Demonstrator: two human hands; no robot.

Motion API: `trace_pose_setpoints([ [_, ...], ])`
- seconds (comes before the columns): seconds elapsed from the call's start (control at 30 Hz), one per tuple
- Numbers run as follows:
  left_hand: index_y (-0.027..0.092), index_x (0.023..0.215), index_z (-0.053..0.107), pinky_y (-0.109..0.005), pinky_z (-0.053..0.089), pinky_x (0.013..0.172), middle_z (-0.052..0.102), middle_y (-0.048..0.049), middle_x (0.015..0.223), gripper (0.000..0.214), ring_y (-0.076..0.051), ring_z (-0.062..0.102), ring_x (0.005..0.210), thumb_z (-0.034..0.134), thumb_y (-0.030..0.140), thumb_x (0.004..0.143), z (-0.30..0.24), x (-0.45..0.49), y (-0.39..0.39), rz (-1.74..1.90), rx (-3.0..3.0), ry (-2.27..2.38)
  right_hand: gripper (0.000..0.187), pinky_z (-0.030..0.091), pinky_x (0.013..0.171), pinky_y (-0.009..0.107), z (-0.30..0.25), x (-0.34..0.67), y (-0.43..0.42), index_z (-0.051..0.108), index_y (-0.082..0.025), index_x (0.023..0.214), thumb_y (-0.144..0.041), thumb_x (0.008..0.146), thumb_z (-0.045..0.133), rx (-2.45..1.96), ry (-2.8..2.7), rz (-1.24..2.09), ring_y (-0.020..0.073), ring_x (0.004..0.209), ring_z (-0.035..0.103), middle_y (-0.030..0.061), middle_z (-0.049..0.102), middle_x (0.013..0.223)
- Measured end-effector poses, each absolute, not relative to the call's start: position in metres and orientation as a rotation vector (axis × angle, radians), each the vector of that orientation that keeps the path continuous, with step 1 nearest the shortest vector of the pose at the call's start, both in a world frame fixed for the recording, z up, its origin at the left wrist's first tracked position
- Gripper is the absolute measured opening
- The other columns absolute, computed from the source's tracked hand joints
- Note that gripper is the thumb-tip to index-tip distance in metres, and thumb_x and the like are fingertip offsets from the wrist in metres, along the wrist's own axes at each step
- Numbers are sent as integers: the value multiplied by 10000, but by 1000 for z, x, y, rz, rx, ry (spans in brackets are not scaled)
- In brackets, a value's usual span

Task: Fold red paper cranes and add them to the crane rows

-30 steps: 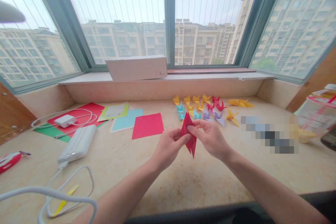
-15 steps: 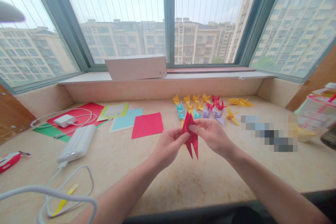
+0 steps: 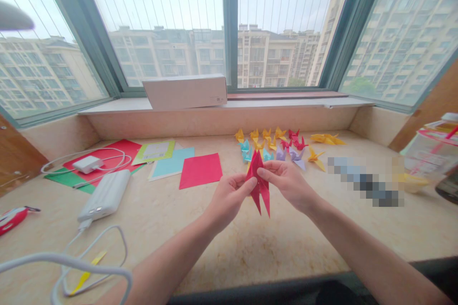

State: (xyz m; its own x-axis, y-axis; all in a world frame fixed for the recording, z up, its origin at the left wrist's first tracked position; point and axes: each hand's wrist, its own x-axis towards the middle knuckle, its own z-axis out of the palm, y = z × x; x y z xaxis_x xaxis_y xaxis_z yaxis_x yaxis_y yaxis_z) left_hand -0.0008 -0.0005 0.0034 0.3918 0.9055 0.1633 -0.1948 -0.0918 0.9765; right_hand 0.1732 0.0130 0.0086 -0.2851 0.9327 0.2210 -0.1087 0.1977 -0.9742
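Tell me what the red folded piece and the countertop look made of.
The red folded piece, pinched by the left hand and right hand: thin matte paper, judging by sharp creases and points. The countertop: probably polished stone, beige with mottled veining; could be imitation.

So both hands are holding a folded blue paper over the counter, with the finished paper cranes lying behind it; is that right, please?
Not quite: the folded paper pinched between the left hand and right hand is red, not blue, as the head view shows. The rest holds: it is over the counter, with the paper cranes lying behind it.
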Motion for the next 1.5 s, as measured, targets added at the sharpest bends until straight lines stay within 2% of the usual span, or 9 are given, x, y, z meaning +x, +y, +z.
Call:
trace_pose_setpoints([
  [0.27,106,990,731,-327,533,798,764,-108,910,345,-224,706,827,751,389,793,-2,0,4,1113,1325,722,392,546,710,334,-9,163,16,701,-178,1051,-491,815,703,-979,-1513,894,215,783,685,78,754,891],
  [0.5,100,931,712,-335,551,792,761,-101,876,349,-227,711,826,768,405,772,-4,-1,7,1216,1290,798,311,564,701,325,-2,160,11,736,-197,945,-478,816,705,-883,-1501,1103,206,762,706,55,766,859],
  [0.73,103,856,696,-340,547,768,754,-104,836,343,-227,708,785,691,446,836,-6,-1,4,1177,1386,824,309,581,676,331,3,162,10,751,-192,814,-495,756,751,-887,-1422,1209,197,690,704,37,759,758],
  [0.93,103,880,704,-344,546,763,749,-106,843,324,-235,705,795,675,425,855,-7,-1,6,1177,1432,777,330,576,672,307,-4,158,9,733,-191,875,-512,802,700,-870,-1397,1171,179,709,690,40,752,793],
  [1.17,105,887,727,-335,544,762,757,-102,852,304,-238,706,802,689,403,844,-6,0,4,1151,1451,746,331,546,636,298,-7,158,10,752,-172,780,-502,771,733,-927,-1371,1088,176,659,665,37,734,729],
  [1.27,104,889,734,-335,553,739,757,-98,823,320,-228,705,764,691,416,839,-6,0,5,1174,1411,787,351,554,661,311,-6,156,10,755,-175,822,-519,759,736,-915,-1329,1093,183,680,675,43,745,756],
  [1.4,106,916,743,-328,559,717,762,-99,842,338,-218,702,747,709,428,818,-6,-1,9,1264,1366,855,407,568,746,343,-5,154,11,742,-192,983,-523,748,748,-859,-1385,1202,207,794,706,61,765,891],
  [1.5,108,940,729,-348,557,767,762,-112,895,343,-229,712,799,721,425,809,-7,-1,11,1284,1332,825,388,560,726,332,-6,156,13,742,-185,926,-513,721,776,-872,-1408,1129,206,783,697,58,758,846],
])
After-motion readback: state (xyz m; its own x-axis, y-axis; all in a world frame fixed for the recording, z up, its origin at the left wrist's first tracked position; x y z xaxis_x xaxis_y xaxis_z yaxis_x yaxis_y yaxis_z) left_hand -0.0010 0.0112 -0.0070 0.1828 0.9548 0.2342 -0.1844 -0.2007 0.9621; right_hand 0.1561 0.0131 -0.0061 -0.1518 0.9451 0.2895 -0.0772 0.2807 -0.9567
